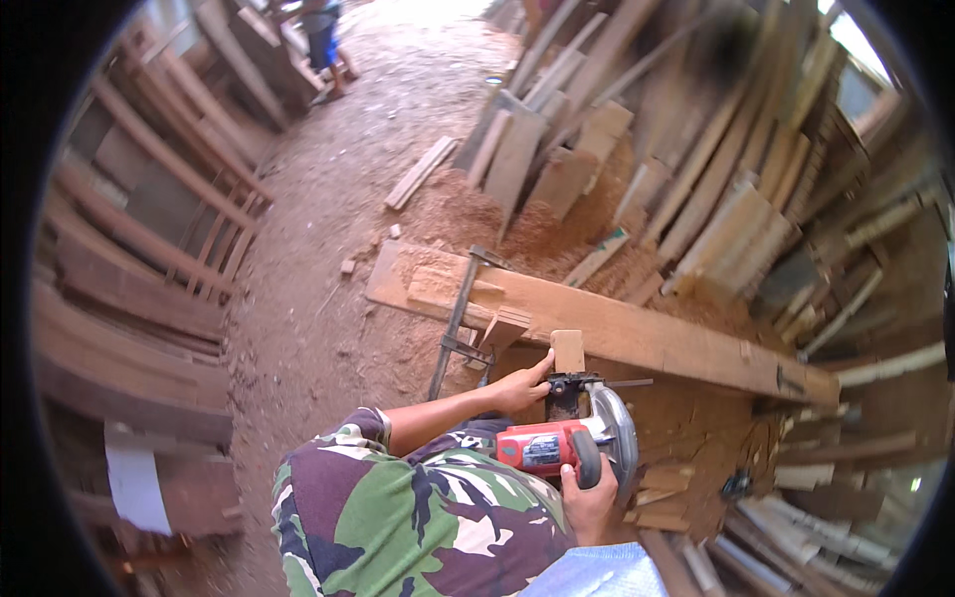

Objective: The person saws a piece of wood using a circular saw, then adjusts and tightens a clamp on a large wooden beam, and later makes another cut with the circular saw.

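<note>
Through the head view, I had the red circular saw (542, 446) at the lower centre of the frame, my right grip (592, 495) wrapped around its black handle (587, 458), while my left grip (519, 390) touched the small wood block (568, 352) with a fingertip, though I could not tell whether it pinched anything. I judged the saw heavy and stiff, best carried by that handle, with fingers away from the silver guard (625, 438); the block looked light and hard. The thick plank's (686, 345) long edge crossed just above, and open dirt floor (298, 298) lay toward the upper left.
</note>
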{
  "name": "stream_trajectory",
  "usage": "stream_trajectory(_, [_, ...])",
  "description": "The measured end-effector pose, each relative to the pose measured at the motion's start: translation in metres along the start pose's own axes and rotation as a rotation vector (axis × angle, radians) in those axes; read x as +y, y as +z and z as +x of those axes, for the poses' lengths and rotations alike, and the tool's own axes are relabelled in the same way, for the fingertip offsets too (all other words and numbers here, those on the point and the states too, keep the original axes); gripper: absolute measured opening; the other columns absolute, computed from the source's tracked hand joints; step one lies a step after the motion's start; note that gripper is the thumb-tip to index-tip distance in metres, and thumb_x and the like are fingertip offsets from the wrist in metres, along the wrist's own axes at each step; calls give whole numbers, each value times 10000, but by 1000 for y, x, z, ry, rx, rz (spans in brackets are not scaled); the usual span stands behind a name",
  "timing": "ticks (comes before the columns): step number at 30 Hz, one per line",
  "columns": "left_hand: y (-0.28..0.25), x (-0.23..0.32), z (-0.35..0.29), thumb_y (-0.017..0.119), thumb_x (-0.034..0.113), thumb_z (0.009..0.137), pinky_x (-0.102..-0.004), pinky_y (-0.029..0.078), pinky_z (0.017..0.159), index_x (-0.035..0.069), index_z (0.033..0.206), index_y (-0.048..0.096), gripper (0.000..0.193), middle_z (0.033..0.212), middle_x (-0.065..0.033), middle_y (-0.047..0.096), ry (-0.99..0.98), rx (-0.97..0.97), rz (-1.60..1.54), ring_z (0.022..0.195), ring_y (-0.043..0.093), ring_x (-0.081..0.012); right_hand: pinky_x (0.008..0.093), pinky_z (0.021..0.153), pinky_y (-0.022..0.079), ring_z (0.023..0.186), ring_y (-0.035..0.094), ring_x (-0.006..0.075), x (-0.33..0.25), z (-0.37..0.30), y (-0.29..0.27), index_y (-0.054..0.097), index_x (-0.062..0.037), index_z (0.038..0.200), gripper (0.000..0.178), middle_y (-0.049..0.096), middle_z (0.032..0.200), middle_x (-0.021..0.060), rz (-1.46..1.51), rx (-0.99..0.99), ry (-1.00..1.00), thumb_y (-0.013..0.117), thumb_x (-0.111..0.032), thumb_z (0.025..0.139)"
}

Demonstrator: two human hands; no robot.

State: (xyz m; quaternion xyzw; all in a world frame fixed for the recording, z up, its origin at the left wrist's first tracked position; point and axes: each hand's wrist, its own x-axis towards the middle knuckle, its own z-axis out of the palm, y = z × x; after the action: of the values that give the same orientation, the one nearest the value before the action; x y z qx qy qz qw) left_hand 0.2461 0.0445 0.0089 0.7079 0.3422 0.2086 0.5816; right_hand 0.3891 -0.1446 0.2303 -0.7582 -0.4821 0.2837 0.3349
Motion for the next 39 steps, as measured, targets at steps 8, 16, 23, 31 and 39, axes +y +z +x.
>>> stream_trajectory(8, [2,40,89,533,193,1056,-404,389,1166,33,1659,192,711,1556,-293,473,-102,157,-18,1430,485,-371,372,748,534,770,670,195,55,137,-37,703,40,1011,206,700,830,104,124,33,-133,729,-52,828])
stream_trajectory(16, [-41,76,107,671,205,960,-493,430,1090,107,1489,554,551,1186,-181,656,2,750,736,1178,580,-351,398,890,559,961,750,255,133,265,-118,732,52,1156,351,777,1032,180,123,104,-182,700,-38,819])
stream_trajectory(23, [-28,18,113,703,417,947,-547,276,1223,157,1458,583,587,1398,-198,565,-451,943,1187,1430,423,-377,504,888,537,1015,685,482,249,374,-198,720,63,1114,348,717,1058,318,-237,263,-137,736,-157,845])
stream_trajectory(31, [-30,18,113,724,291,882,-516,429,1076,172,1393,659,528,1206,-167,690,-673,831,1167,1193,627,-353,562,870,543,997,687,497,333,442,-264,706,-14,1183,397,731,1022,293,-450,356,111,726,-295,904])
stream_trajectory(39, [-48,3,118,616,217,942,-489,460,1027,189,1300,732,378,1178,-123,719,-702,759,1164,1119,657,-341,573,865,556,985,709,465,381,481,-274,687,-67,1221,386,742,1032,270,-515,337,201,732,-266,893])
